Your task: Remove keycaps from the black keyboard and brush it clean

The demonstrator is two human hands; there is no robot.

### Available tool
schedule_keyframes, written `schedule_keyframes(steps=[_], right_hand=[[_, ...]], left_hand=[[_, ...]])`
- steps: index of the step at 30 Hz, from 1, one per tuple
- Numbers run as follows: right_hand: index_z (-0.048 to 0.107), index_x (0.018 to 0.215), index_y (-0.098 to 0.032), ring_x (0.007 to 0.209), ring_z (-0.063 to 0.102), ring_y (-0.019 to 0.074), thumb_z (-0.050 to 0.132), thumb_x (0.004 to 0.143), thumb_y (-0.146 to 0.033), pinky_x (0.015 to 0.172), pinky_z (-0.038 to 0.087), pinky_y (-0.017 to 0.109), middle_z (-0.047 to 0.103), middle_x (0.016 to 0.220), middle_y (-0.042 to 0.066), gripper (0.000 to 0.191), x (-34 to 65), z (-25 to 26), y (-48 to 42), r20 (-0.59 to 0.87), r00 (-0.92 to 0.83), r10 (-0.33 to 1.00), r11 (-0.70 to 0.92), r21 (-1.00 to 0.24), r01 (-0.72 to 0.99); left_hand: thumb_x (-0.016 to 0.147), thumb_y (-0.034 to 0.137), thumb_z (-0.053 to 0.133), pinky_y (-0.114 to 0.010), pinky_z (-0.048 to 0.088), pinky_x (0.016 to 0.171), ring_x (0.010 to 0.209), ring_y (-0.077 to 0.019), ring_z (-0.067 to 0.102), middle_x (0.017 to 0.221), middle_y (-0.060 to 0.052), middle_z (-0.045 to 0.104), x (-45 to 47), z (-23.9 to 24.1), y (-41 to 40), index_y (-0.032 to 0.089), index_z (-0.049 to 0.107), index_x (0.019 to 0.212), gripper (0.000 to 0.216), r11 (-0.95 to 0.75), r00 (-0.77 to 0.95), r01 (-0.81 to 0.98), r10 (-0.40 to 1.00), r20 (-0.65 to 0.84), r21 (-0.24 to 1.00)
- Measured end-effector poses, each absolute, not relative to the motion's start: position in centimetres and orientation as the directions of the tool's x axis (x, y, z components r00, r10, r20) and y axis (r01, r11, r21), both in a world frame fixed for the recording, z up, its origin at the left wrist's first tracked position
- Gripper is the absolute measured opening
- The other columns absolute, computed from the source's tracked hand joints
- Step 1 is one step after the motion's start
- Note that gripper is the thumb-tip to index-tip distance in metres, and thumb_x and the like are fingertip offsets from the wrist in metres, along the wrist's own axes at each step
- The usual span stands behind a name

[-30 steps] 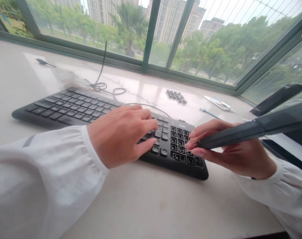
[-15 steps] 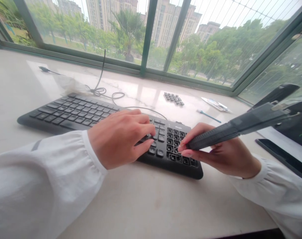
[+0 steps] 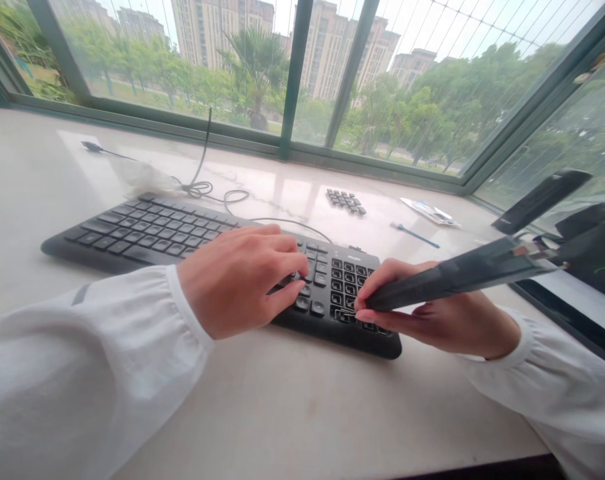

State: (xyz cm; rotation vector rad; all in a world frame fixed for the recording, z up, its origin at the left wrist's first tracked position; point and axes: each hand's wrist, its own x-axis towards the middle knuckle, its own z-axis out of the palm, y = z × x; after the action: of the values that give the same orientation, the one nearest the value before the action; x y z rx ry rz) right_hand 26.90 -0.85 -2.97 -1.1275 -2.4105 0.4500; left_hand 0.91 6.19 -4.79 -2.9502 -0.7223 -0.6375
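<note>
A black keyboard (image 3: 202,230) lies on the pale counter; the number pad (image 3: 350,283) at its right end shows bare square sockets without keycaps. My left hand (image 3: 247,280) rests palm down over the keys, fingers bent and thumb apart from the forefinger, holding nothing. My right hand (image 3: 427,320) pinches the low end of a long black bar-shaped tool (image 3: 442,277) that slants up to the right. Thin metal wires (image 3: 347,312) reach from its tip to the lower sockets of the pad. The right hand covers the pad's lower right corner.
Several loose keycaps (image 3: 346,200) lie in a group behind the keyboard. Right of them are a thin blue stick (image 3: 417,235) and a small white packet (image 3: 430,212). The keyboard's cable (image 3: 202,190) loops behind it. Dark objects (image 3: 590,240) stand at the right, before the window.
The upper end of the black tool has swung down and its tip has shifted slightly left and lower. My left hand keeps its place on the keys.
</note>
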Motion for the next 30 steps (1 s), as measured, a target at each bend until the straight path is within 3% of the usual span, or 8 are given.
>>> schedule_keyframes(steps=[6,19,30], right_hand=[[0.063,0.096,-0.02,0.056,0.066,0.0073,0.07,0.086,-0.019,0.053,0.05,0.015,0.072,0.075,-0.003,0.012,26.8,-2.6,-1.1,0.255,-0.6,0.758,0.65,-0.368,0.665],[0.062,0.096,-0.022,0.053,0.063,0.0073,0.063,0.091,-0.027,0.05,0.048,0.017,0.071,0.071,-0.005,0.007,26.6,-2.8,-1.8,0.234,-0.56,0.795,0.606,-0.277,0.746],[0.062,0.096,-0.023,0.06,0.066,0.0099,0.061,0.093,-0.031,0.054,0.052,0.018,0.071,0.075,-0.003,0.009,26.8,-2.9,-1.8,0.204,-0.508,0.837,0.547,-0.345,0.763]], left_hand=[[0.093,0.029,0.053,-0.034,0.046,0.075,0.087,-0.0202,0.06,0.087,-0.001,0.067,1.0,-4.7,6.1,0.024,0.071,0.093,0.018,-0.888,0.812,0.456,0.443,0.38,0.06],[0.093,0.028,0.054,-0.036,0.049,0.076,0.088,-0.0203,0.06,0.088,-0.002,0.068,1.0,-4.6,5.9,0.023,0.071,0.091,0.018,-0.884,0.812,0.462,0.453,0.367,0.07],[0.092,0.029,0.054,-0.036,0.05,0.075,0.087,-0.0204,0.06,0.086,-0.001,0.068,1.0,-4.5,5.8,0.023,0.071,0.089,0.018,-0.882,0.809,0.467,0.457,0.37,0.067]])
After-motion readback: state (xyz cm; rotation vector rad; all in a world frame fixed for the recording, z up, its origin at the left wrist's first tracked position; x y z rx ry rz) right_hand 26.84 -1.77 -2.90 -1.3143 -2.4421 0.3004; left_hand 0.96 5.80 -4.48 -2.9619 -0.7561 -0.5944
